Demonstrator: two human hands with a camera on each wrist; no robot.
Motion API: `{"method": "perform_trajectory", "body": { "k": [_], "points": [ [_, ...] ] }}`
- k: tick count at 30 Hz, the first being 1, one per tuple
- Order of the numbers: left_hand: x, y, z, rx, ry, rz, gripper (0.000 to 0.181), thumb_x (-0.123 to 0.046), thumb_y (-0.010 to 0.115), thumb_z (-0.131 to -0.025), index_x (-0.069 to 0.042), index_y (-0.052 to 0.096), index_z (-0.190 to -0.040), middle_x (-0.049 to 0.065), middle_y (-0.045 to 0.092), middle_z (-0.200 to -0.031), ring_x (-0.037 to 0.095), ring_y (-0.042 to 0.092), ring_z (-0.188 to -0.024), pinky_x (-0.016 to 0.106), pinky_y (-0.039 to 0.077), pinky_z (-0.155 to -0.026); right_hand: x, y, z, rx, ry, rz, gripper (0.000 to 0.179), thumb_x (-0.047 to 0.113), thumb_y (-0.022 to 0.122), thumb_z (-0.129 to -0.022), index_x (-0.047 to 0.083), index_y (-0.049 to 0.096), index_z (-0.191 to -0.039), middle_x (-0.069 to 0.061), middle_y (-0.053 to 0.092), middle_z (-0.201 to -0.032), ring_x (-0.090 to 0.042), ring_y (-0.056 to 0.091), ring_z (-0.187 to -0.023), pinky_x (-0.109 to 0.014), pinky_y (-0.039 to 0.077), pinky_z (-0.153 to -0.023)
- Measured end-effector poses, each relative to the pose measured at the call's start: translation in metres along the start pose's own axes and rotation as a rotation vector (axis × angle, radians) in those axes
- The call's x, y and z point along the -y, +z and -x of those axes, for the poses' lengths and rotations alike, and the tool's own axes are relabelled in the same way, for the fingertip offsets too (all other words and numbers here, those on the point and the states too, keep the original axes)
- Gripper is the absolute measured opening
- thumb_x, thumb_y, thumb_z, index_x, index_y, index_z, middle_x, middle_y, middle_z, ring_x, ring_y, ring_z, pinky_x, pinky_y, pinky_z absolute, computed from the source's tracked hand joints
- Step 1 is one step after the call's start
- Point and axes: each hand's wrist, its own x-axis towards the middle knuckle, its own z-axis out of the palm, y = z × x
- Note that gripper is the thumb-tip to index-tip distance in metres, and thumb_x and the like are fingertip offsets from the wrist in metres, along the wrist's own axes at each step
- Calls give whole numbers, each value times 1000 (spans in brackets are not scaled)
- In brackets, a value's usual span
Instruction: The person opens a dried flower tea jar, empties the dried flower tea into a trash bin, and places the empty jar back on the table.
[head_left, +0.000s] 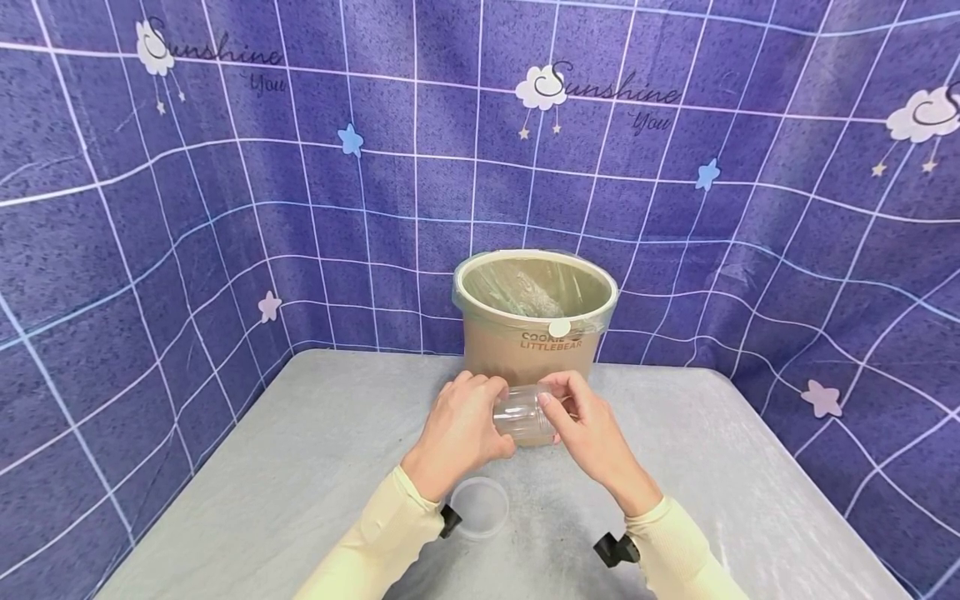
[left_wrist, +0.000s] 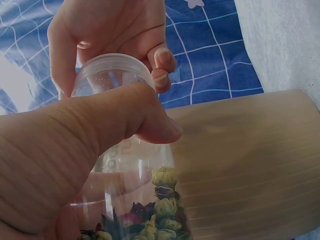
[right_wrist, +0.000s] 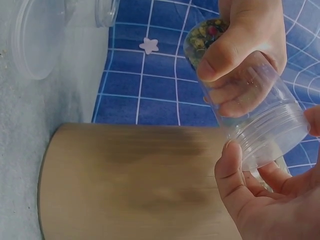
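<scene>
A clear plastic jar (head_left: 522,414) lies tilted between both hands, in front of the bin, with its threaded mouth towards the right. My left hand (head_left: 461,425) grips the jar round its body, thumb across the near side. Dried flower buds (left_wrist: 167,207), yellowish and dark pink, are gathered at the jar's bottom end. At the mouth end, my right hand (head_left: 588,425) holds the threaded neck between thumb and fingers, as the right wrist view (right_wrist: 280,200) also shows. Beside my left wrist, a round translucent lid (head_left: 480,508) lies on the grey table.
A beige bin (head_left: 525,354) lined with a clear bag stands behind the hands at the table's back. Part of another clear plastic piece (right_wrist: 106,10) shows at the top of the right wrist view. A purple-blue checked curtain (head_left: 420,183) surrounds the grey table (head_left: 337,433).
</scene>
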Motion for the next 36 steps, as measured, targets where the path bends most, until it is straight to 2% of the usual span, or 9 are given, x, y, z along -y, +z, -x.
{"method": "perform_trajectory", "body": {
  "k": [4, 11, 19, 26, 36],
  "points": [
    [0, 0, 0, -3, 1, 0, 44, -25, 88, -54, -13, 68, -91, -4, 64, -79, 19, 53, -75, 35, 45, -68, 0, 0, 0, 2, -23, -9, 23, 27, 62, -104, 16, 60, -124, -8, 69, -102, -18, 68, -74, -31, 57, -58],
    [0, -1, 0, 2, -2, 2, 45, -25, 89, -54, -13, 69, -92, -6, 62, -77, 18, 53, -75, 35, 44, -68, -1, -1, 0, 6, -58, -12, 24, 24, 63, -103, 14, 59, -125, -9, 70, -104, -28, 70, -79, -33, 59, -62],
    [1, 0, 0, 12, -12, 2, 45, -25, 89, -54, -14, 69, -92, -7, 60, -76, 18, 52, -75, 34, 44, -69, 0, -3, 0, 8, -110, 26, 28, 20, 65, -100, 10, 59, -126, -8, 70, -107, -14, 67, -82, -26, 56, -70],
    [1, 0, 0, 15, -12, -14, 45, -26, 89, -54, -15, 68, -92, -7, 60, -77, 18, 53, -77, 34, 44, -69, 0, -4, 0, 27, -141, 9, 32, 14, 67, -99, 5, 57, -128, -9, 69, -109, -18, 66, -82, -25, 56, -69],
    [1, 0, 0, 23, -17, -21, 45, -27, 89, -55, -15, 69, -93, -6, 61, -77, 18, 54, -78, 35, 45, -71, 1, -6, 0, 58, -164, -14, 36, 9, 68, -97, 5, 55, -130, -12, 68, -113, -23, 70, -87, -29, 59, -73]
  ]
}}
